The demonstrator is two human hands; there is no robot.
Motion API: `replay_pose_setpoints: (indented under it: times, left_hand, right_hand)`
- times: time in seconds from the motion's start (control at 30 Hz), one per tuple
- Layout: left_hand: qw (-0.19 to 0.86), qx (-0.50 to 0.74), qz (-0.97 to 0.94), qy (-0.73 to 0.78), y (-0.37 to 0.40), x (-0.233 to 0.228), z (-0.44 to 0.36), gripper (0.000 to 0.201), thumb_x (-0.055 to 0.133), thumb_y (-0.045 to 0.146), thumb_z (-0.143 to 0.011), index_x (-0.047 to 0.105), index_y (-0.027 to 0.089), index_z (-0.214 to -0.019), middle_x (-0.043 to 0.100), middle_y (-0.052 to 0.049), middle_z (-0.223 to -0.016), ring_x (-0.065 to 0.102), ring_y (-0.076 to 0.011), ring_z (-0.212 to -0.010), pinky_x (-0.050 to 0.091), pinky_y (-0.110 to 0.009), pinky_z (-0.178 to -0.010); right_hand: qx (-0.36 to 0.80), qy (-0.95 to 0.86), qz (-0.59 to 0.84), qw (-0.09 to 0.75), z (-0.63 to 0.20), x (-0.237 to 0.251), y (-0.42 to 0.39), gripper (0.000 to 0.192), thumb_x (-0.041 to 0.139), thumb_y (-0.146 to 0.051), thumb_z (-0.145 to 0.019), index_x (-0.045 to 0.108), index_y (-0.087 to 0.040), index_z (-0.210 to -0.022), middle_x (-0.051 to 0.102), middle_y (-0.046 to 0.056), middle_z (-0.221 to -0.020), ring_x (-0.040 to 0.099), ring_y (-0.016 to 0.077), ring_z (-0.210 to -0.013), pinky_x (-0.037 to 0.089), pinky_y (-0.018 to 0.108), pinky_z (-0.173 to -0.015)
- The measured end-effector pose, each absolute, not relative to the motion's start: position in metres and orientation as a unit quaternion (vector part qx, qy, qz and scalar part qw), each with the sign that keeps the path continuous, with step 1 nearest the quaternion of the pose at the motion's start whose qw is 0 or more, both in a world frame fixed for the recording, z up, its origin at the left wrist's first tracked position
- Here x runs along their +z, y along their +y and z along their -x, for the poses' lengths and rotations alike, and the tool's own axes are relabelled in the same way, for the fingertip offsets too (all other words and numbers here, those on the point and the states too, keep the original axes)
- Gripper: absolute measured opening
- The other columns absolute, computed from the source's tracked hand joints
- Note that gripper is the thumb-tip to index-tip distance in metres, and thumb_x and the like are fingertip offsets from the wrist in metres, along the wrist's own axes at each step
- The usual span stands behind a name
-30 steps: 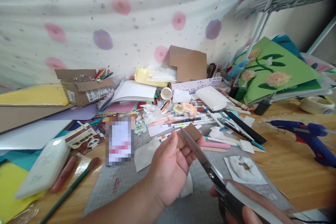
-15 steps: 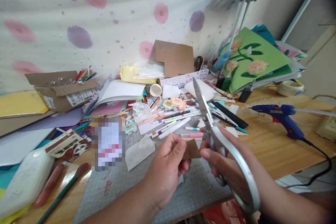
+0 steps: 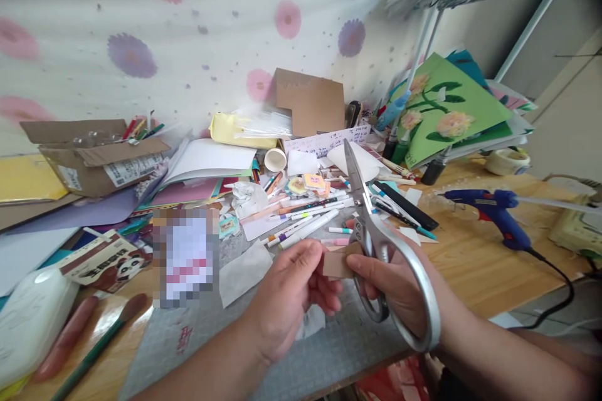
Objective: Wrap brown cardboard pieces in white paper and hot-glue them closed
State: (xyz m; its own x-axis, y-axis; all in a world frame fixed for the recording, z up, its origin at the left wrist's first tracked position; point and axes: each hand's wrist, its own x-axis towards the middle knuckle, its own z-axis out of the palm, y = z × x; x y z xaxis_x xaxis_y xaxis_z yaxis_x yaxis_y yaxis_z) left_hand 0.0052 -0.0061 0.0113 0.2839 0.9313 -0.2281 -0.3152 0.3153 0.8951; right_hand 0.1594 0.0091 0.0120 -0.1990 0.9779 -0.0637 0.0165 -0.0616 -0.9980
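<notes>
My right hand (image 3: 392, 279) is closed around the grey-handled scissors (image 3: 399, 257), whose blades point up and away and look closed together. Between its thumb and fingers it also pinches a small piece of brown cardboard (image 3: 335, 264). My left hand (image 3: 294, 291) is just left of that piece, thumb and fingers apart, nothing gripped in it; whether a fingertip touches the cardboard's edge I cannot tell. Below both hands lies a grey cutting mat (image 3: 226, 357), with a scrap of whitish paper (image 3: 313, 322) partly hidden behind the left hand.
Several markers (image 3: 305, 229) and paper scraps lie beyond my hands. A blue glue gun (image 3: 489, 207) with a black cord rests at right. On the left are a cardboard box (image 3: 101, 160), a brush (image 3: 101, 341) and a white case (image 3: 40, 326). Larger cardboard (image 3: 320, 100) leans at the back.
My left fingers have loosened from the cardboard piece, which now sits in my right hand's pinch, paler side showing. The right hand and scissors have shifted slightly left. The view has turned a little right.
</notes>
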Motion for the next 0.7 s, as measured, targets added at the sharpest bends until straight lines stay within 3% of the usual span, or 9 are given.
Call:
replay_pose_setpoints:
  times: [0.13, 0.33, 0.53, 0.7]
  left_hand:
    - [0.690, 0.426, -0.412, 0.414, -0.003, 0.009, -0.002, 0.029, 0.058, 0.041, -0.081, 0.052, 0.016, -0.068, 0.057, 0.002, -0.051, 0.052, -0.0085, -0.044, 0.040, -0.019, -0.045]
    - [0.706, 0.436, -0.403, 0.387, -0.002, 0.007, -0.002, 0.029, 0.065, 0.040, -0.075, 0.051, 0.016, -0.065, 0.059, 0.002, -0.053, 0.054, -0.0083, -0.045, 0.043, -0.019, -0.046]
    - [0.694, 0.433, -0.404, 0.409, -0.003, 0.011, -0.002, 0.024, 0.068, 0.030, -0.074, 0.053, 0.016, -0.062, 0.062, 0.001, -0.052, 0.056, -0.0094, -0.044, 0.043, -0.020, -0.045]
    - [0.609, 0.549, -0.373, 0.434, 0.000, 0.018, 0.001, 0.023, 0.065, 0.026, -0.076, 0.052, 0.016, -0.060, 0.062, 0.002, -0.053, 0.055, -0.0081, -0.045, 0.042, -0.019, -0.046]
  right_hand:
    - [0.569, -0.530, 0.471, 0.417, -0.165, 0.007, 0.008, 0.034, 0.064, -0.042, -0.072, 0.050, -0.018, -0.091, 0.047, -0.009, -0.041, 0.042, 0.0073, -0.037, 0.032, 0.017, -0.037]
    - [0.571, -0.531, 0.471, 0.411, -0.165, 0.004, 0.007, 0.031, 0.062, -0.047, -0.074, 0.050, -0.018, -0.078, 0.047, -0.008, -0.041, 0.041, 0.0060, -0.036, 0.031, 0.017, -0.036]
    - [0.560, -0.529, 0.461, 0.440, -0.165, 0.007, 0.007, 0.030, 0.064, -0.041, -0.075, 0.049, -0.018, -0.089, 0.046, -0.009, -0.045, 0.042, 0.0058, -0.038, 0.033, 0.016, -0.037]
    - [0.529, -0.582, 0.439, 0.435, -0.174, 0.002, -0.001, 0.039, 0.054, -0.054, -0.080, 0.050, -0.020, -0.100, 0.048, -0.006, -0.054, 0.048, 0.0092, -0.043, 0.043, 0.022, -0.043]
